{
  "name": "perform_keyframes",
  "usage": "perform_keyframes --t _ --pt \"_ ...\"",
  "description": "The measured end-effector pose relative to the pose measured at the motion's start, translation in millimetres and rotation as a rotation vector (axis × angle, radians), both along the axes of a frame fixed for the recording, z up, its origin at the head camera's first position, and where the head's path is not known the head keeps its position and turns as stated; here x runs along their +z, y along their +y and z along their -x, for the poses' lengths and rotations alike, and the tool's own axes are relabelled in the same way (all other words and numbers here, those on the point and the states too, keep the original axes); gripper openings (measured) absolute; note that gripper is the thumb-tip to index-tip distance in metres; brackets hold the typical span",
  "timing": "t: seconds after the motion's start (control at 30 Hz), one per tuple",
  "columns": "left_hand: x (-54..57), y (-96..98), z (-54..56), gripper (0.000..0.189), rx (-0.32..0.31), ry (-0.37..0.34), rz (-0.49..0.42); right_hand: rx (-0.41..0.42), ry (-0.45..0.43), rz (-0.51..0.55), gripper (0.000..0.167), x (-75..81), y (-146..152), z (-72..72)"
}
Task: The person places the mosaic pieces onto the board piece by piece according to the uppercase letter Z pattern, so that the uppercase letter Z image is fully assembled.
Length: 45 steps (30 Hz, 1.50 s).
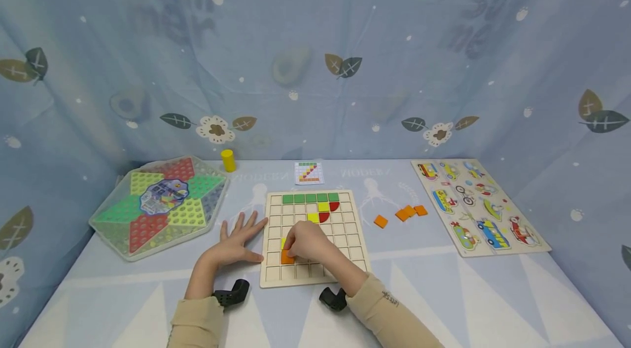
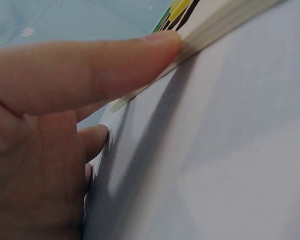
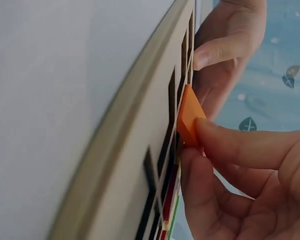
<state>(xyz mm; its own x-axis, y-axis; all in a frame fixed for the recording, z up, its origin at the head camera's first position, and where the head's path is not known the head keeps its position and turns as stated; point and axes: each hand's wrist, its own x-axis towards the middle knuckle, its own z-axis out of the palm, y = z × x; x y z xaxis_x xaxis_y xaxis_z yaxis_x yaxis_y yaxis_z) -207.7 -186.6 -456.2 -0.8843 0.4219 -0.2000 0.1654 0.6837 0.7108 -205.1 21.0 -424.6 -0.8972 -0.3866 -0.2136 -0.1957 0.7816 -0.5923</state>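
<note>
A wooden grid board point(image 1: 273, 278) lies on the table with green squares point(image 1: 310, 198) along its far row. Yellow squares point(image 1: 313, 217) and red quarter-round pieces point(image 1: 323, 217) run diagonally; part of that diagonal is hidden by my right hand point(image 1: 308, 241). Between thumb and finger, my right hand pinches an orange square tile point(image 3: 191, 117), tilted against the near-left cells in the right wrist view. With fingers spread, my left hand point(image 1: 235, 246) rests beside the board, its thumb point(image 2: 155, 55) and index finger touching the left edge.
Several loose orange tiles point(image 1: 380, 221) lie right of the board. A printed pattern card point(image 1: 309, 173) sits behind it. At left are a Chinese checkers box point(image 1: 133, 249) and a yellow cylinder point(image 1: 228, 160); at right, a vehicle puzzle board point(image 1: 473, 249).
</note>
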Motion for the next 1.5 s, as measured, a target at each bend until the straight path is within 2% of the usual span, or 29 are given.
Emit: perform_keyframes --t 0.27,0.33,0.47,0.63,0.73,0.9,1.03,1.23,1.37,1.5 --pt "0.7 0.0 -1.9 0.091 0.009 0.002 0.012 0.024 0.131 -0.079 0.015 1.8 -2 -7.0" --pt "-0.2 -0.7 -2.0 0.091 0.011 0.009 0.001 0.029 0.141 -0.063 0.017 0.0 -1 -6.3" --pt "-1.3 -2.2 -2.8 0.091 -0.003 0.022 -0.048 0.008 0.068 0.062 0.016 -3.3 10 -0.4" --pt "-2.6 -2.0 -1.4 0.091 -0.003 0.018 -0.052 -0.068 0.007 0.213 0.009 2.6 39 9.9" --pt "-1.0 -0.2 -0.8 0.091 0.012 0.005 -0.012 -0.128 0.004 0.237 0.007 7.6 60 15.4" --pt "-0.9 0.6 -0.1 0.091 0.024 0.001 0.014 -0.298 -0.016 0.267 0.01 10.5 96 22.3" --pt "-3.8 0.0 0.9 0.091 0.024 0.007 0.006 -0.404 0.023 0.229 0.015 11.7 126 24.8" --pt "-3.5 -0.2 0.8 0.09 0.021 0.01 0.008 -0.495 0.125 0.064 0.021 11.8 164 27.6" --pt "-3.0 0.1 0.6 0.09 0.023 0.006 0.008 -0.53 0.124 -0.04 0.023 4.4 176 31.0" --pt "-1.8 0.7 0.5 0.09 0.025 0.002 0.013 -0.535 0.113 -0.082 0.022 -2.4 180 33.0"
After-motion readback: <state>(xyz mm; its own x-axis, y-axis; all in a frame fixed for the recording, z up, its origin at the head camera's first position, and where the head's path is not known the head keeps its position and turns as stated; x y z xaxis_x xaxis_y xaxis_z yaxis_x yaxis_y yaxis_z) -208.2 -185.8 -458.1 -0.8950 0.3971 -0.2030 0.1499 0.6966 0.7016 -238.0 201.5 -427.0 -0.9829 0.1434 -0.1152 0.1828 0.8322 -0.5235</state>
